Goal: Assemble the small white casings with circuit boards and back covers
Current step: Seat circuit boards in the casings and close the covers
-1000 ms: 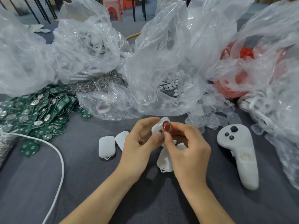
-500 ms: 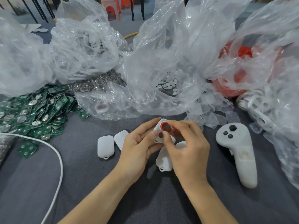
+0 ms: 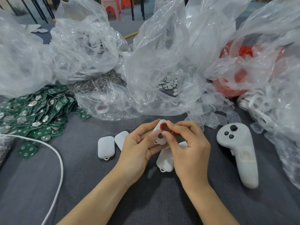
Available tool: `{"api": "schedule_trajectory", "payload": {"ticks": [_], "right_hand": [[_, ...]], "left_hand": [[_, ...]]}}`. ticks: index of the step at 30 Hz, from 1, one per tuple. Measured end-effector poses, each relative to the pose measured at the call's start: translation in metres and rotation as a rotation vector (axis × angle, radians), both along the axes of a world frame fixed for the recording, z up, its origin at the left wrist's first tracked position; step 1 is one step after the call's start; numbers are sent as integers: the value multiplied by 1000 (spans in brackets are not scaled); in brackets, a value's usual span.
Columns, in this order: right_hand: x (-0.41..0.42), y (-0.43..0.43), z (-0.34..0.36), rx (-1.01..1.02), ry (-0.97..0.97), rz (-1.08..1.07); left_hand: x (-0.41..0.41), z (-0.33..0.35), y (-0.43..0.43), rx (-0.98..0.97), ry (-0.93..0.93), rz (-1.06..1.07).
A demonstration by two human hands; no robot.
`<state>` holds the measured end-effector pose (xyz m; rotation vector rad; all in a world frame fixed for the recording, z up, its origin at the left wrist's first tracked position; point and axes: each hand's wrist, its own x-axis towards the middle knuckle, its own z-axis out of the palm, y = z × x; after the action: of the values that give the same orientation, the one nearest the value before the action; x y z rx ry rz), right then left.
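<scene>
Hands together just above the desk (image 3: 97,192): left hand (image 3: 139,146) clamped on the small white casing (image 3: 156,129), thumb across its lower half, fingers behind; right hand (image 3: 190,148) pinching a red ring (image 3: 162,126) at the casing's upper opening. Whether the ring is fully seated, cannot tell. Casing held up between both hands, face tilted toward the camera.

Probably light, thin-walled, stiff and a little slick. Best gripped by the long side edges, leaving the openings free and pressing evenly rather than hard.

Closed white casings (image 3: 106,147) lying flat just left of the left hand, with another partly under the right. Green circuit boards (image 3: 32,114) heaped well to the left. White handheld controller (image 3: 237,150) near the right hand's outer side.
</scene>
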<state>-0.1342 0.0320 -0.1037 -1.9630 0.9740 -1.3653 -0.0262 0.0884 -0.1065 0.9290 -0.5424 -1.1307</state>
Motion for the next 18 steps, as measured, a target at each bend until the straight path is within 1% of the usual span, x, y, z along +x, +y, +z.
{"api": "schedule_trajectory", "payload": {"ticks": [4,9,12,18], "right_hand": [[0,0,0,131,-88,51],[2,1,0,287,-166,186],[2,1,0,307,-159,257],[1,0,0,353,-165,322]], "left_hand": [[1,1,0,14,55,-24],[2,0,0,21,54,-24],[4,1,0,30,57,-10],[7,2,-2,70,80,-27]]}}
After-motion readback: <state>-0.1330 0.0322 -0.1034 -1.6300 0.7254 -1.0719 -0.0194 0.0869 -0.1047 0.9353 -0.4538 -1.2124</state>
